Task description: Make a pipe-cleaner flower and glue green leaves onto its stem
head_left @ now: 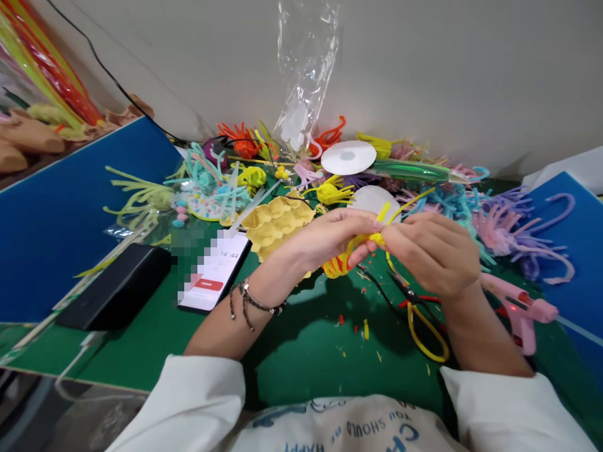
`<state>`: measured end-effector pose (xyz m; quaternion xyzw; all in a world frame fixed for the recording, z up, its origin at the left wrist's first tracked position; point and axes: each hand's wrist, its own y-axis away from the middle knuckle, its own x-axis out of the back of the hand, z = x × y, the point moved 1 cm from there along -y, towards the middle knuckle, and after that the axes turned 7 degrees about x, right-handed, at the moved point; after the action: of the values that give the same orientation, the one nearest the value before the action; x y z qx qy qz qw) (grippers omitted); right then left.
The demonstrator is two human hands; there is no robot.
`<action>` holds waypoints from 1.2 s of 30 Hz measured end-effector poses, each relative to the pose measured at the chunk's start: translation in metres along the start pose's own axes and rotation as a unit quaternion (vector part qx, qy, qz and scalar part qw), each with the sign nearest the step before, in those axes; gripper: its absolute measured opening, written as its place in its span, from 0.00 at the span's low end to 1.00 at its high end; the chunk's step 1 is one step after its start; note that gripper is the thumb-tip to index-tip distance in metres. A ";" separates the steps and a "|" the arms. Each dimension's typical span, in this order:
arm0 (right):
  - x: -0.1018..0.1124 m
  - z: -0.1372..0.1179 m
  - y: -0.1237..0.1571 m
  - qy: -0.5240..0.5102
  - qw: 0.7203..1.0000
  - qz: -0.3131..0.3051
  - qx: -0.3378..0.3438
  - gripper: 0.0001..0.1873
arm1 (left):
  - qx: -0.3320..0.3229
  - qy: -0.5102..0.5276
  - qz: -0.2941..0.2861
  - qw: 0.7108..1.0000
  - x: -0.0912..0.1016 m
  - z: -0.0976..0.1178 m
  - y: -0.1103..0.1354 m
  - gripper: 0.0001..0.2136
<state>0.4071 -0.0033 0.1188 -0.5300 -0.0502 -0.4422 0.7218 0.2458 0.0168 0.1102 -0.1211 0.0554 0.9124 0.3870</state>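
My left hand and my right hand meet above the green table, fingertips pinched together on a bundle of yellow pipe cleaners. Some strands hang in loops below my left fingers, with orange among them. A loose yellow end sticks up beyond my right hand. How the stems cross between the fingertips is partly hidden. Under my right hand lie scissors with yellow-lined handles. A bumpy yellow sheet is behind my left wrist.
A pink glue gun rests beside my right forearm, its red light lit. To the left are a phone and a black box with a white cable. Colourful pipe-cleaner pieces and white discs crowd the back; blue panels flank the table.
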 end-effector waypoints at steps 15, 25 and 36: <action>-0.006 0.007 0.001 -0.100 0.970 -0.011 -0.223 0.08 | -0.339 -0.481 0.231 0.775 0.009 0.007 0.006 0.07; -0.012 0.010 0.006 -0.035 0.983 -0.004 -0.181 0.06 | -0.361 -0.544 0.290 0.699 0.010 -0.004 0.001 0.09; -0.011 0.016 0.011 -0.065 0.980 -0.019 -0.188 0.08 | -0.107 -0.301 0.109 0.941 0.010 0.003 -0.001 0.15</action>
<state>0.4148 0.0161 0.1116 -0.6828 -0.0226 -0.4223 0.5958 0.2397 0.0248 0.1104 0.1256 -0.1487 0.9434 0.2685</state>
